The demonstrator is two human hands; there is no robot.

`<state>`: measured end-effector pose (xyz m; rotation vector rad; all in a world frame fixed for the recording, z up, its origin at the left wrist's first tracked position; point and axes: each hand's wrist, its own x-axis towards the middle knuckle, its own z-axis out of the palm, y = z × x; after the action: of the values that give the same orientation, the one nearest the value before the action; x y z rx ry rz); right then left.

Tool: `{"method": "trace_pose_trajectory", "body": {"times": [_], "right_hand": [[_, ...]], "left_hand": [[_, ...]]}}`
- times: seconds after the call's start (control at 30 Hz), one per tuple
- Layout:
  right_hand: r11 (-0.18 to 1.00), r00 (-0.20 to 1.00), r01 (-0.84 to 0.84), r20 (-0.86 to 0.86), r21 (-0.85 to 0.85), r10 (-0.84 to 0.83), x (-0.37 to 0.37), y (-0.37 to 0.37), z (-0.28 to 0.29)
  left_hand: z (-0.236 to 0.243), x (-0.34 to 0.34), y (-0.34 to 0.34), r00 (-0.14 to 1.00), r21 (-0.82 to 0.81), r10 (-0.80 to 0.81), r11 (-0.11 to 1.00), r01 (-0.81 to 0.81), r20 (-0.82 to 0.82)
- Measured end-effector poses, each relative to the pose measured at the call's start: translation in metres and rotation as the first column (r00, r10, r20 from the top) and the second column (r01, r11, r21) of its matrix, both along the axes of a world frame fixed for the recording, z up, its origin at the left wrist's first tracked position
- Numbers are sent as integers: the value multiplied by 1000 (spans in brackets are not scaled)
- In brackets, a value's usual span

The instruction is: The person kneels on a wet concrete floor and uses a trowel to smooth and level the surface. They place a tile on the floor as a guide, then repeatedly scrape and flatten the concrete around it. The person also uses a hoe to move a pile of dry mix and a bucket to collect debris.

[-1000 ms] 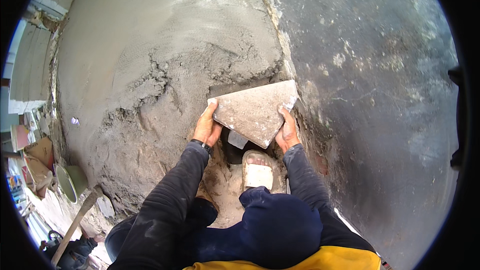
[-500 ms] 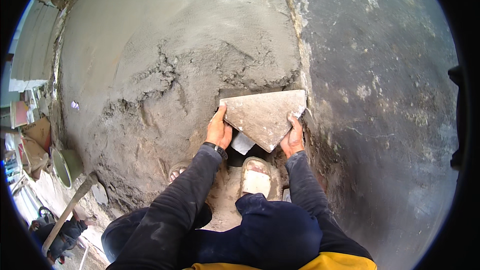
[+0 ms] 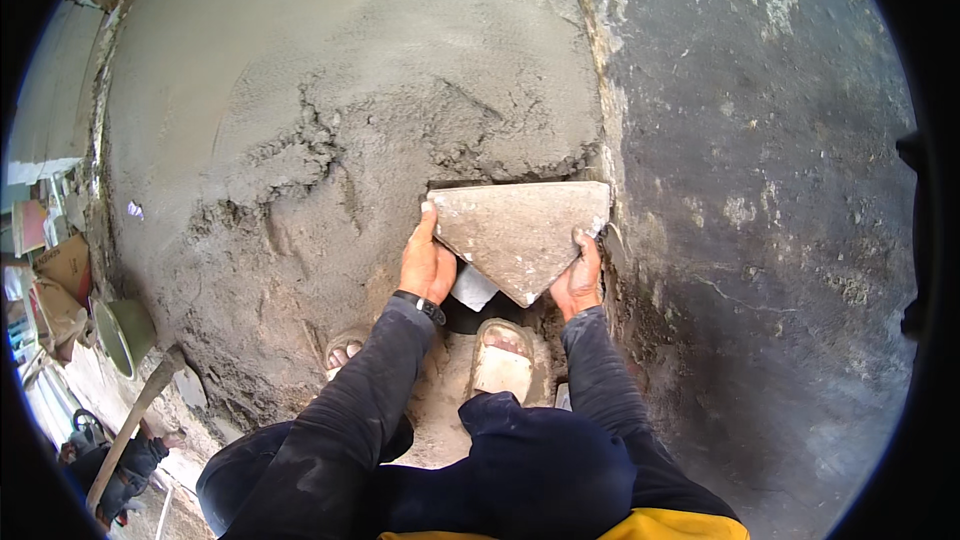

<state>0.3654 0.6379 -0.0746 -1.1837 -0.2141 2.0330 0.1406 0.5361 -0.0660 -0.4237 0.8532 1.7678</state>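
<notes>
A roughly triangular, cement-spotted slab (image 3: 525, 230) lies between my two hands, its long straight edge on the far side and its point toward me. My left hand (image 3: 427, 265) grips its left corner, thumb along the edge and fingers beneath. My right hand (image 3: 580, 275) holds the right side, thumb on top and its other fingers partly hidden. Below the slab is a dark hole (image 3: 470, 321) in the floor, mostly covered by it. A white piece (image 3: 473, 290) shows under the slab's left edge, beside my left hand.
Smoothed wet cement (image 3: 350, 30) spreads ahead, its edge ragged near the slab. A dark, worn surface (image 3: 760, 240) runs along the right. My sandaled foot (image 3: 503, 358) stands close to the hole. At left are a bucket (image 3: 126, 335), a wooden handle (image 3: 135, 415) and a cement bag (image 3: 65, 268).
The slab's left corner has shifted away from me, narrowing the dark gap along its far edge. Both hands keep hold of it. The whole view has drifted slightly.
</notes>
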Motion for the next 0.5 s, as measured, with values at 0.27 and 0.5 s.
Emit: {"method": "trace_pose_trajectory", "body": {"times": [0.27,0.5], "right_hand": [[999,996,20,85,-40,-17,-12,4,6],[997,990,42,141,-71,-32,-16,4,6]], "left_hand": [[9,-4,2,998,-107,-19,994,13,-53],[-1,-2,-4,995,-139,-77,988,67,-69]]}}
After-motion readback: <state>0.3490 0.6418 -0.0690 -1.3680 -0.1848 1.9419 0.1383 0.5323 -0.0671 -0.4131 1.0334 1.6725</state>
